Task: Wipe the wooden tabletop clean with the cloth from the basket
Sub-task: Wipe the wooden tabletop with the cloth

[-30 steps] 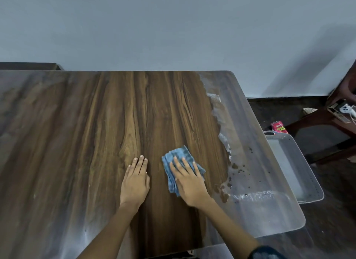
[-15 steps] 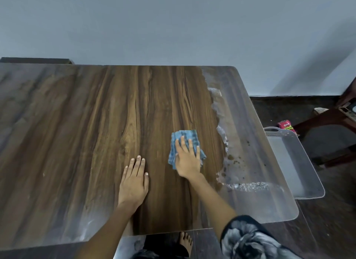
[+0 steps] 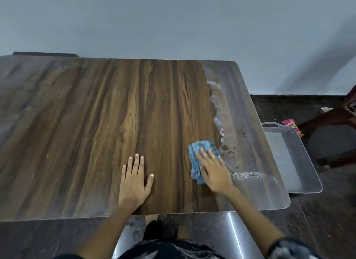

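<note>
The wooden tabletop (image 3: pixel 115 124) fills the middle of the view. A folded blue cloth (image 3: pixel 202 149) lies on it near the front right. My right hand (image 3: pixel 213 170) presses flat on the cloth with straight, spread fingers. Just right of the cloth are brown crumbs and spots (image 3: pixel 228 150) and a hazy strip with white flaky patches (image 3: pixel 248 176). My left hand (image 3: pixel 134 179) rests flat on the bare wood, fingers straight, about a hand's width left of the cloth.
A grey plastic basket (image 3: pixel 308 189) sits on the dark floor right of the table. Behind it lie a pink packet (image 3: pixel 291 124) and dark wooden furniture (image 3: pixel 331 116). A plain wall stands behind the table. My foot shows under the front edge.
My right hand slid the cloth away from me, then back and rightward toward the crumbs and hazy strip. My left hand stayed flat on the wood.
</note>
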The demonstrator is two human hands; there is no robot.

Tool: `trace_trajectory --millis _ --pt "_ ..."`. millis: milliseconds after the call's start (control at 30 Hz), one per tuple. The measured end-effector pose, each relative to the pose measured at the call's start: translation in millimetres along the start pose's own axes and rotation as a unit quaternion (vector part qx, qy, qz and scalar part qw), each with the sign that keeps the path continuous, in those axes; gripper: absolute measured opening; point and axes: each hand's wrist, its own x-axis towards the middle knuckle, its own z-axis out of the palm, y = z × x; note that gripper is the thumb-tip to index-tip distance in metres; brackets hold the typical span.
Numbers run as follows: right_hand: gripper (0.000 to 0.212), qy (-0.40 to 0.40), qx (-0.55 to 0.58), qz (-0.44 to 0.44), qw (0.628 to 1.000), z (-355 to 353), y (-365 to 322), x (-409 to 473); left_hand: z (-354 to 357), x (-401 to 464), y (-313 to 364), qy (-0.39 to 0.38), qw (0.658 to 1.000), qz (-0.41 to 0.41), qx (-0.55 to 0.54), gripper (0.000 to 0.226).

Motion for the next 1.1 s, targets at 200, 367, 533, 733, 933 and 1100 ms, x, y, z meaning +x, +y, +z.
trace_trajectory --millis 200,367,533,733,933,1100 --pt "0.054 0.017 0.022 0.013 1.0 0 -64 34 5 -22 15 -0.004 0.999 -0.027 -0.017 0.072" --pt "0.054 -0.009 -0.041 -0.15 0.988 41 -85 -34 6 -30 23 0.012 0.998 -0.045 -0.04 0.069" --pt "0.062 -0.013 -0.084 -0.181 0.98 50 -29 -89 7 -37 42 0.019 0.993 -0.102 -0.063 0.051" --pt "0.053 0.005 0.027 -0.102 0.994 24 32 -77 3 -35 64 -0.003 0.995 -0.073 -0.066 0.048" --pt "0.053 0.006 0.054 0.013 0.998 1 -4 -7 5 -28 81 -0.021 0.998 -0.006 -0.053 0.05" --pt "0.055 0.0 0.023 -0.043 0.999 6 -32 -10 7 -8 88 -0.013 0.996 0.05 -0.067 0.072"
